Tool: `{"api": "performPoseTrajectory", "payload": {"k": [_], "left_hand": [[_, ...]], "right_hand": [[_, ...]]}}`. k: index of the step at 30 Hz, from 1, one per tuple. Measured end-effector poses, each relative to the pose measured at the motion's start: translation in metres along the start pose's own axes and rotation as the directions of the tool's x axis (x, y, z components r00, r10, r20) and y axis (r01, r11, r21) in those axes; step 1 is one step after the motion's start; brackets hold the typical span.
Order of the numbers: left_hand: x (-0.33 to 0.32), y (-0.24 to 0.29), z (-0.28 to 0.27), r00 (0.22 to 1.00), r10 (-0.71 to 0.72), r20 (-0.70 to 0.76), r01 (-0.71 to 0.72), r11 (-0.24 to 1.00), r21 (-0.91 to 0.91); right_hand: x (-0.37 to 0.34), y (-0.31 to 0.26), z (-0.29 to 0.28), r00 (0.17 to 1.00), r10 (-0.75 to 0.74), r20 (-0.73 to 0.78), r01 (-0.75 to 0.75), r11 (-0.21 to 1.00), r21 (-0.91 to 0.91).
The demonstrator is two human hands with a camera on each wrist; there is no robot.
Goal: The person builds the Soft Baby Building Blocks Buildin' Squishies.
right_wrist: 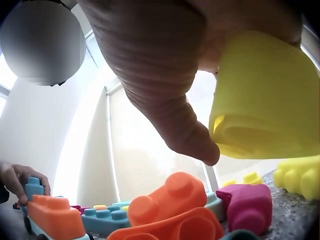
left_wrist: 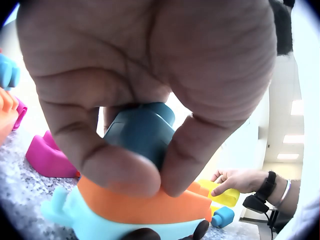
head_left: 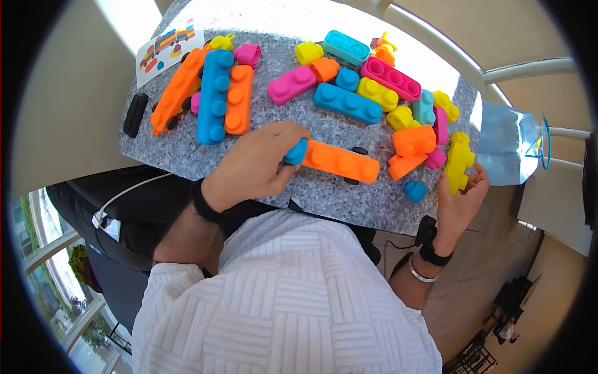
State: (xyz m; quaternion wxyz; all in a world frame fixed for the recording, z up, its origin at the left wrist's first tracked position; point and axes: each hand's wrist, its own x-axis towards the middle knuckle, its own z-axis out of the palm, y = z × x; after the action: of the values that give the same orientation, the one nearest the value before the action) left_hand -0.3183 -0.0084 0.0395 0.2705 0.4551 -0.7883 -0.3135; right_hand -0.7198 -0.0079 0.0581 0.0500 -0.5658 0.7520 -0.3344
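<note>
My left hand (head_left: 258, 161) pinches a small blue block (head_left: 296, 153) between thumb and fingers. That block sits on the end of a long orange block (head_left: 342, 163) with black wheels. Up close in the left wrist view, the blue block (left_wrist: 142, 127) looks dark, and a light blue wheeled base (left_wrist: 115, 227) shows under the orange block (left_wrist: 145, 202). At the table's right edge my right hand (head_left: 460, 199) holds a yellow block (right_wrist: 267, 100), thumb on one side and fingers on the other. The held block is raised above the tabletop in the right wrist view.
Long blue (head_left: 215, 96) and orange blocks (head_left: 239, 100) lie at the left, beside a wheeled orange block (head_left: 179, 90). A picture sheet (head_left: 165, 50) lies behind them. Several mixed blocks cover the back right. A clear plastic bag (head_left: 507, 146) hangs past the right edge.
</note>
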Motion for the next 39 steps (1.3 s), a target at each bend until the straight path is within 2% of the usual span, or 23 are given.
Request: {"api": "performPoseTrajectory", "payload": {"k": [1, 3, 4, 5, 6, 9, 10, 12, 19, 21, 25, 31, 35, 37, 39], "left_hand": [[0.0, -0.001, 0.0, 1.0, 0.028, 0.001, -0.027, 0.999, -0.034], [0.0, -0.002, 0.0, 0.999, 0.032, 0.007, -0.031, 0.998, -0.046], [0.001, -0.002, 0.001, 0.999, 0.04, 0.009, -0.039, 0.998, -0.059], [0.001, -0.001, 0.001, 0.999, 0.044, 0.018, -0.043, 0.997, -0.063], [0.0, 0.0, 0.0, 1.0, 0.023, 0.017, -0.022, 0.998, -0.065], [0.001, 0.001, 0.0, 1.0, 0.011, 0.017, -0.011, 0.999, -0.053], [0.001, 0.002, 0.0, 1.0, 0.014, 0.01, -0.014, 0.999, -0.038], [0.001, 0.002, 0.0, 1.0, 0.011, 0.023, -0.01, 0.999, -0.04], [0.001, 0.0, 0.0, 1.0, 0.0, 0.025, 0.0, 1.0, -0.015], [0.003, 0.003, 0.0, 1.0, -0.008, 0.01, 0.009, 1.0, -0.022], [0.003, 0.005, 0.001, 0.999, -0.026, -0.029, 0.026, 1.0, -0.017], [0.001, 0.007, 0.002, 0.995, -0.099, -0.013, 0.099, 0.995, 0.032], [0.003, 0.0, -0.006, 0.997, -0.065, 0.037, 0.062, 0.995, 0.075], [0.007, -0.006, -0.018, 0.992, 0.04, 0.116, -0.04, 0.999, -0.001], [0.011, -0.008, -0.038, 0.989, 0.047, 0.141, -0.04, 0.998, -0.048]], "right_hand": [[-0.001, -0.009, -0.001, 1.0, 0.002, 0.003, -0.002, 1.0, 0.001], [-0.006, -0.03, -0.004, 0.976, -0.212, 0.056, 0.192, 0.948, 0.253], [-0.006, -0.043, -0.007, 0.978, -0.204, 0.055, 0.184, 0.951, 0.248], [-0.005, -0.059, -0.009, 0.893, -0.437, 0.11, 0.408, 0.888, 0.215], [-0.006, -0.069, -0.007, 0.751, -0.638, 0.171, 0.609, 0.769, 0.195], [-0.017, -0.092, 0.012, 0.622, -0.717, 0.314, 0.574, 0.691, 0.44], [-0.017, -0.098, 0.02, 0.628, -0.712, 0.314, 0.571, 0.695, 0.436], [-0.019, -0.105, 0.034, 0.459, -0.809, 0.366, 0.68, 0.585, 0.442], [-0.026, -0.105, 0.056, 0.455, -0.777, 0.436, 0.636, 0.626, 0.452], [-0.025, -0.102, 0.063, 0.416, -0.82, 0.393, 0.66, 0.57, 0.49], [-0.017, -0.102, 0.068, 0.399, -0.816, 0.417, 0.641, 0.574, 0.509], [-0.02, -0.102, 0.071, 0.355, -0.813, 0.462, 0.649, 0.57, 0.504], [-0.023, -0.099, 0.072, 0.378, -0.8, 0.466, 0.657, 0.586, 0.475], [-0.024, -0.099, 0.073, 0.384, -0.805, 0.452, 0.66, 0.582, 0.476], [-0.025, -0.099, 0.075, 0.384, -0.811, 0.442, 0.66, 0.576, 0.483]]}}
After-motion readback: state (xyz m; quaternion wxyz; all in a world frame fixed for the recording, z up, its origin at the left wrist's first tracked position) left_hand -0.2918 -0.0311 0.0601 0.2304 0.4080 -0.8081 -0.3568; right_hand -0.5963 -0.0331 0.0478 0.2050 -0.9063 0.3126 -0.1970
